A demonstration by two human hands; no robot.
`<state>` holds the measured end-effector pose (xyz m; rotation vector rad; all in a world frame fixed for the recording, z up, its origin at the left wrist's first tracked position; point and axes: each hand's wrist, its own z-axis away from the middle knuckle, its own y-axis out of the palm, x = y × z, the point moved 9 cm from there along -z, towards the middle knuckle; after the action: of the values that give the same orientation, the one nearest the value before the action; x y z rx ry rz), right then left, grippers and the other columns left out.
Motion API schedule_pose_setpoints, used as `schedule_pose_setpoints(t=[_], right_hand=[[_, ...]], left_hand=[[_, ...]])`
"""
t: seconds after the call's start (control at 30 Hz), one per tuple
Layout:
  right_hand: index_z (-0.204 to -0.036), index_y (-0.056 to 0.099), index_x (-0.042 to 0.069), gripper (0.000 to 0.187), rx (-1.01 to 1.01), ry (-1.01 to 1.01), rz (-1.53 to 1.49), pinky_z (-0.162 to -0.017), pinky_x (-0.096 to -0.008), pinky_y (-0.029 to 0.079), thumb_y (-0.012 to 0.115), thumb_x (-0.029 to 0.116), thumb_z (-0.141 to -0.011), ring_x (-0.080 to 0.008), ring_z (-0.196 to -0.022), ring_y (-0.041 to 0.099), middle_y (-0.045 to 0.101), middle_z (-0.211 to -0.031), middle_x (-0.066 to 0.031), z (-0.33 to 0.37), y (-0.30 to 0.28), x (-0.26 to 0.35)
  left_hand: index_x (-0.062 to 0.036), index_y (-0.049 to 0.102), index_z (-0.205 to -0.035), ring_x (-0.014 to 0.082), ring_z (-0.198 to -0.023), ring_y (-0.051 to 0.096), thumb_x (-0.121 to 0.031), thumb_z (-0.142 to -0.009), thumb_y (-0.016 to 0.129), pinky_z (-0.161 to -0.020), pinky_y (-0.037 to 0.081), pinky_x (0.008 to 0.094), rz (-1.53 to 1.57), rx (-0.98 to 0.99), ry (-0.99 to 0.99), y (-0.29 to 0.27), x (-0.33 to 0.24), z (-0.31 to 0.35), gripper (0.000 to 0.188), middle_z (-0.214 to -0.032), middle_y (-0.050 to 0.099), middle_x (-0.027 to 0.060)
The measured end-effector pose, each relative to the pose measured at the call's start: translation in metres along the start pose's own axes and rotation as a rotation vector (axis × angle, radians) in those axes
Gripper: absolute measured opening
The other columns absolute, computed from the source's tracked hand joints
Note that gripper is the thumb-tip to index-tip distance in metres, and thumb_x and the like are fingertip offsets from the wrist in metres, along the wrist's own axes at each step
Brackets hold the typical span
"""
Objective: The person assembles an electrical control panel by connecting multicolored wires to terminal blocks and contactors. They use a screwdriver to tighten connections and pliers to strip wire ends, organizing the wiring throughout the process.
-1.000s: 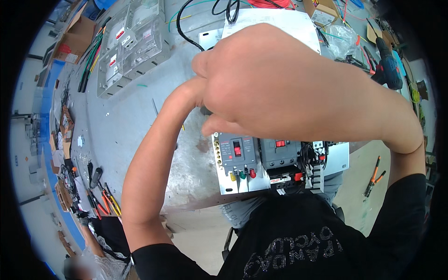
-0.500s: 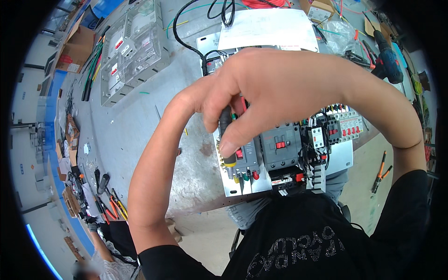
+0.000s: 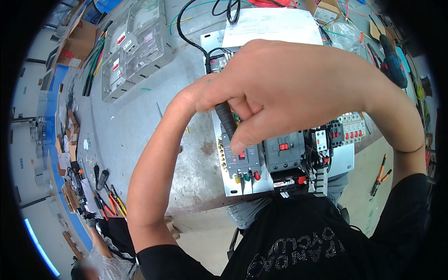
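Observation:
A dark tool with a ridged black handle (image 3: 227, 120) slants over the left moulded-case breaker (image 3: 249, 163); its working end is not visible. My right hand (image 3: 284, 88) is closed around it, thumb pointing down toward the breaker's red switch. My left hand (image 3: 207, 94) meets the right one at the handle's top, its fingers mostly hidden. Beneath both hands lies a metal mounting plate (image 3: 233, 190) carrying that breaker and a second grey breaker (image 3: 285, 161). Yellow, green and red caps (image 3: 247, 177) line the left breaker's near edge. Small modular breakers (image 3: 352, 130) sit at the plate's right.
A grey meter box with clear covers (image 3: 140, 56) stands at the back left. White paper (image 3: 270, 28) covers the plate's far end. A cordless drill (image 3: 393, 65) lies at far right. Pliers (image 3: 112, 203) rest at the table's left edge, and another person (image 3: 105, 259) is at lower left.
The tool's lower end with its yellow band, visible before above the colored caps, has left view. My right hand has risen slightly, and the view has shifted a little.

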<state>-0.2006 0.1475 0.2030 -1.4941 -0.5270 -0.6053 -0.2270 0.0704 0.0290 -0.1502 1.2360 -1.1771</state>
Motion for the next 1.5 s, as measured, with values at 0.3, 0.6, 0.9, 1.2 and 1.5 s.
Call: schedule_pose_setpoints(t=[0.3, 0.6, 0.9, 1.2, 1.5], right_hand=[[-0.114, 0.075, 0.006, 0.022, -0.172, -0.048, 0.310, -0.067, -0.0416, 0.053, 0.074, 0.022, -0.098, -0.0266, -0.077, 0.070, 0.071, -0.083, -0.0108, -0.007, 0.010, 0.006], [-0.102, 0.077, -0.006, 0.028, 0.113, 0.181, -0.240, -0.080, -0.0406, 0.059, 0.075, 0.018, -0.090, -0.0312, -0.085, 0.073, 0.074, -0.088, -0.0174, 0.003, 0.010, -0.007], [-0.106, 0.078, -0.004, 0.028, -0.381, -0.012, 0.006, -0.077, -0.0419, 0.059, 0.074, 0.019, -0.091, -0.0324, -0.082, 0.073, 0.073, -0.085, -0.0162, -0.007, 0.000, -0.005], [-0.110, 0.080, 0.004, 0.034, -0.230, -0.071, 0.181, -0.055, -0.0359, 0.041, 0.089, 0.028, -0.086, -0.0210, -0.059, 0.053, 0.058, -0.073, -0.0066, 0.003, -0.009, 0.003], [-0.124, 0.078, 0.006, 0.034, -0.123, 0.093, -0.177, -0.055, -0.0316, 0.042, 0.086, 0.020, -0.093, -0.0119, -0.061, 0.060, 0.069, -0.076, -0.0052, -0.004, 0.015, -0.013]], left_hand=[[-0.0074, 0.077, -0.112, 0.0314, -0.095, 0.073, -0.023, -0.079, 0.087, -0.084, 0.058, 0.0443, 0.007, -0.001, -0.011, -0.001, 0.004, 0.004, 0.039, -0.095, 0.077, 0.0171], [-0.0067, 0.077, -0.111, 0.0319, -0.093, 0.073, -0.024, -0.078, 0.087, -0.083, 0.057, 0.0441, 0.000, -0.002, -0.001, 0.002, 0.010, -0.005, 0.038, -0.094, 0.077, 0.0175], [-0.0061, 0.078, -0.109, 0.0323, -0.092, 0.073, -0.026, -0.078, 0.087, -0.082, 0.057, 0.0440, -0.005, -0.010, -0.008, 0.001, 0.010, 0.000, 0.038, -0.093, 0.076, 0.0180], [-0.0054, 0.078, -0.108, 0.0327, -0.091, 0.073, -0.027, -0.078, 0.086, -0.081, 0.057, 0.0439, -0.037, -0.022, -0.085, -0.006, 0.012, 0.004, 0.037, -0.092, 0.076, 0.0184], [-0.0029, 0.080, -0.089, 0.0324, -0.081, 0.071, -0.032, -0.077, 0.083, -0.075, 0.056, 0.0432, -0.147, -0.064, -0.164, 0.014, 0.064, -0.027, 0.032, -0.089, 0.076, 0.0186]])
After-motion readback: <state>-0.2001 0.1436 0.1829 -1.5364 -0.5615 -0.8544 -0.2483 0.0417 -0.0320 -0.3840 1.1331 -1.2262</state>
